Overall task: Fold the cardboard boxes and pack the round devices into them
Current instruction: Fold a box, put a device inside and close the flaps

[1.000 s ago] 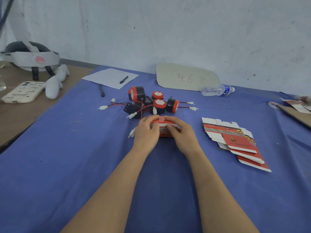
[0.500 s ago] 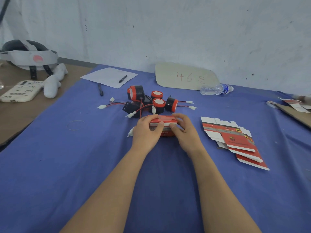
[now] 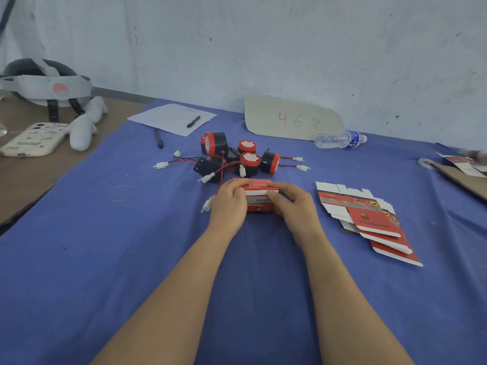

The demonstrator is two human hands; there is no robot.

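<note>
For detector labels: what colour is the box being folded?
The box is red with white edges; head view.

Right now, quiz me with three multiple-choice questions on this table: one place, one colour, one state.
1. Where is the stack of flat red-and-white cardboard blanks? A. left of the hands B. on the white paper C. right of the right hand
2. What colour is the table cloth? A. blue B. green C. grey
3. The small red cardboard box is: A. untouched B. gripped by left hand and right hand C. crushed flat
Answers: C, they lie past the right hand; A, blue fabric throughout; B, both hands curl round it.
</note>
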